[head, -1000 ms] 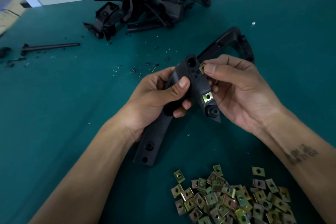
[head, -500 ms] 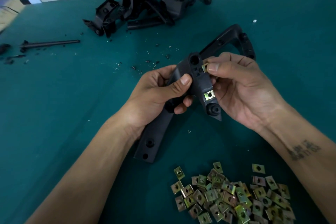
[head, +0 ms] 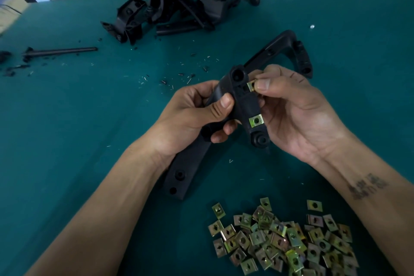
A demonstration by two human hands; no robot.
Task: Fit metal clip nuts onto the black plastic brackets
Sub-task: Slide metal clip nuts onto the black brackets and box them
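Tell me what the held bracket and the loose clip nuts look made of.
Bracket: matte black, moulded-looking with round bosses, likely plastic. Clip nuts: thin folded plates with a yellow-green iridescent sheen, probably plated steel; exact metal cannot be told.

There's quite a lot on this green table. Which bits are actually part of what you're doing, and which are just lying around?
Part of the job:
- black bracket, gripped by left hand
- clip nut, pinched by right hand
- fitted clip nut
- heap of clip nuts
- pile of brackets

Just lying about:
- black rod
- plastic shavings
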